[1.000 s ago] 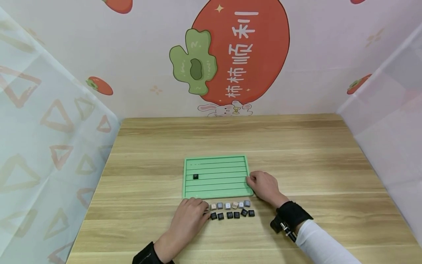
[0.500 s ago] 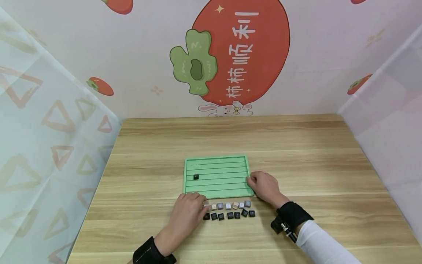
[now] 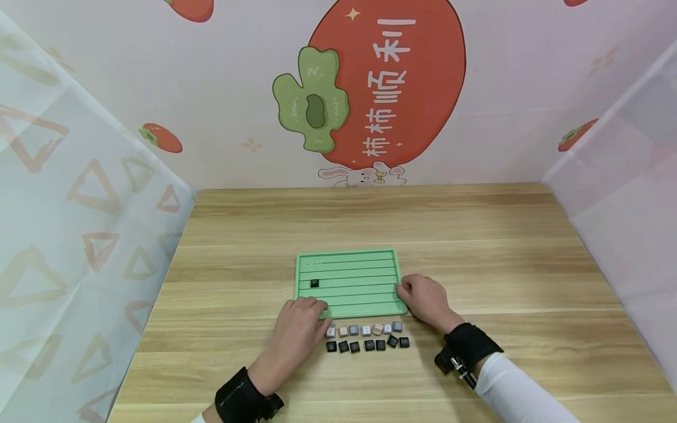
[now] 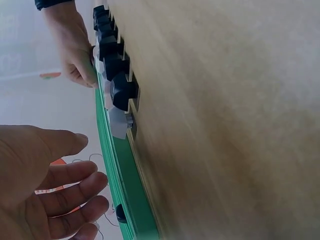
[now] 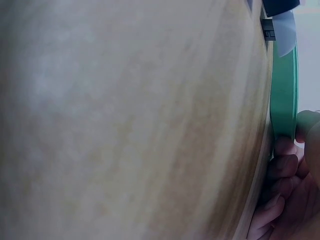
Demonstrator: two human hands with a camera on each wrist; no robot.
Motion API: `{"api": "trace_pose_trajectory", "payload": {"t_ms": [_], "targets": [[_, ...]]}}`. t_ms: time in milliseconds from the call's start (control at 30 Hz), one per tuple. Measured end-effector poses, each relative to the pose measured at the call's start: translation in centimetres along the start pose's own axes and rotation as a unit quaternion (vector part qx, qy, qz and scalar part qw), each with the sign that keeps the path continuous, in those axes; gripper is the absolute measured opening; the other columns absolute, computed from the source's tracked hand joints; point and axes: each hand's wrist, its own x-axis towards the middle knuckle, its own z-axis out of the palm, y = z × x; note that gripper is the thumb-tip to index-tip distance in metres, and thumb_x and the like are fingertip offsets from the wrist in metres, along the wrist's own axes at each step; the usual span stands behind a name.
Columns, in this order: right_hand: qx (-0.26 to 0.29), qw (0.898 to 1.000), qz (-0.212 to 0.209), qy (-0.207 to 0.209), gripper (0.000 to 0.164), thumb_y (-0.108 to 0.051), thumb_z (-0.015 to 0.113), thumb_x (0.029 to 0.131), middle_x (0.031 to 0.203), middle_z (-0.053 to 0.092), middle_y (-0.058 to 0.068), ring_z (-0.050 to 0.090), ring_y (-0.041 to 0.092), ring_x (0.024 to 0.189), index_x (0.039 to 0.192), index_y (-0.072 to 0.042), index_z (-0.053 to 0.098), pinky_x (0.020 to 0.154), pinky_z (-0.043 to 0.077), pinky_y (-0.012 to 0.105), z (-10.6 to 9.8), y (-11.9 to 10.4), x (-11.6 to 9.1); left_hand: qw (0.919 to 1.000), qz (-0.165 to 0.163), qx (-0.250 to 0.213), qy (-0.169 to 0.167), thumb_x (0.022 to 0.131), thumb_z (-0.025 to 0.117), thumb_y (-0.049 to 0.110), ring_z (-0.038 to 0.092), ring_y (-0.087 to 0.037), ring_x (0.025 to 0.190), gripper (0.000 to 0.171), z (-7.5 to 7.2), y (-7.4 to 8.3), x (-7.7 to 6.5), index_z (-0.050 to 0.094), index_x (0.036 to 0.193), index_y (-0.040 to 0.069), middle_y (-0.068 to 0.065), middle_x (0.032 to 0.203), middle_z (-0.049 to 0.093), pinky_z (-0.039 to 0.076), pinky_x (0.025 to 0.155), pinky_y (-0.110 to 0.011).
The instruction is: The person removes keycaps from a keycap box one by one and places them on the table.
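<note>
A green grooved board [image 3: 359,275] lies on the wooden table, one black keycap [image 3: 314,283] standing on it toward the left. My right hand [image 3: 425,298] grips the board's right edge; in the right wrist view the thumb and fingertips [image 5: 286,146] meet at its corner. Over the board's front left corner hovers my left hand [image 3: 298,326], and the left wrist view shows its thumb apart from loosely bent fingers [image 4: 82,194], holding nothing. In front of the board lie a row of white, beige and grey keycaps [image 3: 366,331] and a nearer row of black keycaps [image 3: 369,345].
The wooden table [image 3: 476,235] stretches around the board on all sides. A printed cloth backdrop [image 3: 227,88] rises behind it, with patterned cloth [image 3: 79,235] at the left and another panel [image 3: 629,176] at the right. Each wrist wears a black strap [image 3: 471,343] with a camera.
My left hand has moved from the left end of the keycap rows forward and slightly left to the board's front corner, uncovering the leftmost keycaps. My right hand stays at the board's edge.
</note>
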Motion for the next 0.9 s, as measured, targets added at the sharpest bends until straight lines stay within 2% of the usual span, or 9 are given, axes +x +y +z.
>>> {"api": "trace_pose_trajectory", "payload": {"t_ms": [200, 533, 900], "targets": [[0.002, 1.0, 0.001, 0.001, 0.048, -0.025, 0.059, 0.098, 0.053, 0.029, -0.007, 0.029, 0.011, 0.048, 0.057, -0.019, 0.035, 0.051, 0.018, 0.024, 0.1, 0.1, 0.1, 0.9997, -0.006, -0.008, -0.023, 0.08, 0.086, 0.03, 0.069, -0.017, 0.082, 0.026, -0.2, -0.3, 0.5, 0.076, 0.098, 0.014, -0.001, 0.092, 0.077, 0.047, 0.068, -0.029], [0.003, 1.0, -0.002, -0.001, 0.048, -0.025, 0.059, 0.099, 0.053, 0.028, -0.007, 0.029, 0.011, 0.049, 0.057, -0.019, 0.035, 0.051, 0.018, 0.024, 0.0, 0.1, 0.0, 0.9977, -0.034, -0.018, -0.056, 0.082, 0.083, 0.029, 0.069, -0.021, 0.086, 0.026, -0.2, -1.2, 0.9, 0.076, 0.1, 0.012, -0.004, 0.095, 0.077, 0.05, 0.073, -0.035], [0.002, 1.0, -0.007, 0.001, 0.048, -0.025, 0.059, 0.099, 0.053, 0.029, -0.007, 0.03, 0.011, 0.049, 0.057, -0.019, 0.035, 0.051, 0.019, 0.024, -0.1, 0.0, -0.1, 0.9976, -0.048, -0.011, -0.048, 0.082, 0.084, 0.028, 0.068, -0.022, 0.082, 0.024, 0.0, -1.8, 1.5, 0.076, 0.098, 0.011, -0.005, 0.092, 0.076, 0.049, 0.069, -0.035]]}}
